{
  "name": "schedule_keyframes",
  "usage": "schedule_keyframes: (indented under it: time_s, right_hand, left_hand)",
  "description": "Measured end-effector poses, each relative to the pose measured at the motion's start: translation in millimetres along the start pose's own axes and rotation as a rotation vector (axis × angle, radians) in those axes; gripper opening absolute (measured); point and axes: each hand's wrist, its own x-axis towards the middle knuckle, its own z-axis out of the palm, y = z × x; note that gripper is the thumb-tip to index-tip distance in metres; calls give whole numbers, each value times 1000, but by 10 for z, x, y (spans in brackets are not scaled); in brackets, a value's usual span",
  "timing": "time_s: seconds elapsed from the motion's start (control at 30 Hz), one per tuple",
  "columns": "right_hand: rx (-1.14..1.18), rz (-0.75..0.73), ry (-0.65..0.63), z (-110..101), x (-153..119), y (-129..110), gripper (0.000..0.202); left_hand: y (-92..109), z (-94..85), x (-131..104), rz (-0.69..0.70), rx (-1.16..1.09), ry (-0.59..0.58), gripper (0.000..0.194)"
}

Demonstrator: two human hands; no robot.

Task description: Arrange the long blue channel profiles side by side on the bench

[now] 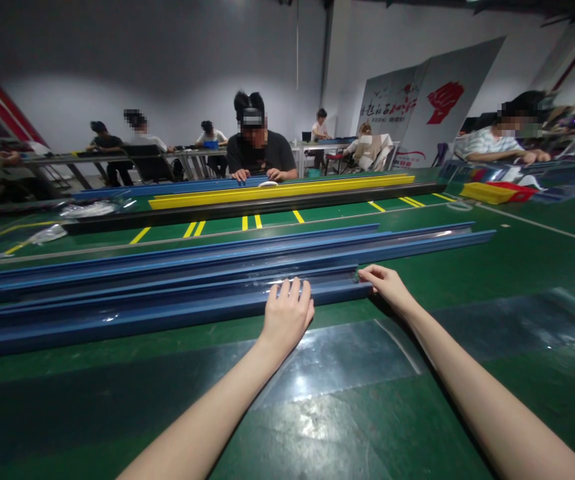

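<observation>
Nearest me lies a long blue plastic channel [177, 315] with a shiny clear lining inside. My left hand [287, 308] grips its near wall, fingers draped over the rim into the trough and thumb outside. At the channel's right end, my right hand [381, 281] is closed in a pinch. What sits between those fingertips is too small to make out; it may be the edge of the clear lining. Just behind runs another blue channel [417, 245], roughly parallel. Under my forearms, a clear plastic strip [337, 363] lies flat on the green table [532, 270].
Across the table are yellow channels [287, 190], a black channel [247, 208] and a co-worker [260, 153] with both hands at a blue channel. Yellow and red trays [487, 193] stand at right near another person [497, 143]. Plastic bags [95, 208] lie at left.
</observation>
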Motion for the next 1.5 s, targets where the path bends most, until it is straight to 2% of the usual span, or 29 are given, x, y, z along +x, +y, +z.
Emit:
schedule_keyframes:
  time_s: [0.33, 0.63, 1.0, 1.5]
  right_hand:
    - [71, -62, 115, 26, 3, 54, 40]
    - [-24, -114, 114, 5, 24, 100, 44]
    - [26, -51, 115, 23, 16, 71, 40]
    - [-71, -17, 95, 19, 91, 160, 33]
  left_hand:
    - [-9, 50, -19, 26, 5, 58, 27]
    - [-12, 71, -25, 24, -25, 60, 26]
    - [-13, 39, -8, 30, 3, 48, 24]
    - [-11, -15, 14, 22, 10, -50, 23]
